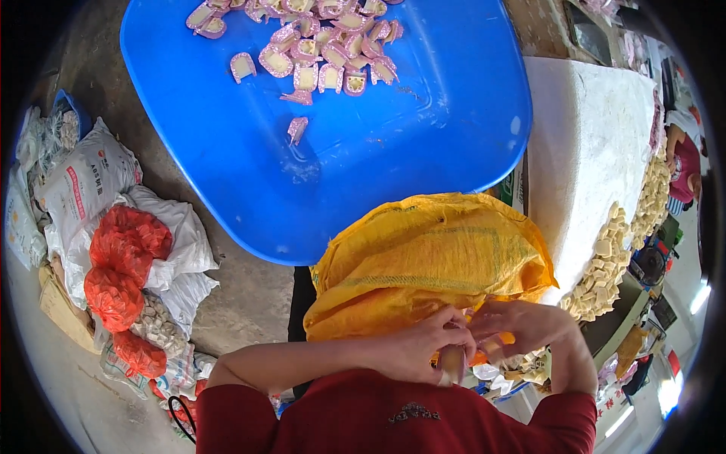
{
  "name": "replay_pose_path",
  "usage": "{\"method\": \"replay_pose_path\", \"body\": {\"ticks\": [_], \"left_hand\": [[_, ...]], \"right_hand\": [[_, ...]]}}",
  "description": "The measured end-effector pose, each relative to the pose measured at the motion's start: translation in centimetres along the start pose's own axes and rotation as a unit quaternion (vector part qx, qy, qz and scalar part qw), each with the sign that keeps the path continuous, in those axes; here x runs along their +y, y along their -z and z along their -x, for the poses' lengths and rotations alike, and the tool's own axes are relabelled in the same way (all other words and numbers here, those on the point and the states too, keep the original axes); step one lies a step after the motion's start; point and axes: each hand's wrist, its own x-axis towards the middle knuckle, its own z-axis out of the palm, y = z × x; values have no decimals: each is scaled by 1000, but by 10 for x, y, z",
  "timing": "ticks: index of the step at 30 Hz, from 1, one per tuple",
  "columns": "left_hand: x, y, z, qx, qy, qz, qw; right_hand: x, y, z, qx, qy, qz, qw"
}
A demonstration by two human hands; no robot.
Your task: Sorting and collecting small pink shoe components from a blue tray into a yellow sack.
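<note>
My left hand (427, 344) is closed around a small cream heel-shaped block (451, 363) in front of my chest. Close beside it, my right hand (522, 327) curves in with bent fingers that motion has smeared; whether they grip anything is unclear. Just beyond both hands a yellow woven sack (431, 250) is spread out. A large blue tub (363, 193) lies past the sack. Inside its far part sit several pink glittery heel-shaped pieces (333, 53) with cream insides, and one stray pink piece (297, 130) rests nearer.
To the right, a white sheet (582, 144) bears a long heap of cream blocks (597, 280). White sacks (94, 178) and red plastic bags (125, 250) crowd the floor at left. Another person in a red top (686, 163) is at the far right.
</note>
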Motion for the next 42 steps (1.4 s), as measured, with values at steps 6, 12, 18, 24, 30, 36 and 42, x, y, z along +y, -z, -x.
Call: {"method": "replay_pose_path", "body": {"ticks": [6,12,18,24,30,36,42], "left_hand": [[-33,-32,-7,151,-101,-459,870],[10,121,21,484,-89,-419,763],[-35,240,33,512,240,-567,599],[-72,277,31,499,229,-527,649],[-53,243,43,570,31,-217,792],[21,91,39,137,-179,-104,969],[-12,-3,5,72,-119,-518,844]], "right_hand": [[-5,-8,0,99,-73,191,974],[-12,114,-87,442,51,85,891],[42,207,-245,551,-106,175,809],[57,216,-303,601,-86,227,762],[21,202,-238,476,-92,-37,874],[-34,92,-60,154,149,47,976],[-21,9,-3,47,20,164,985]]}}
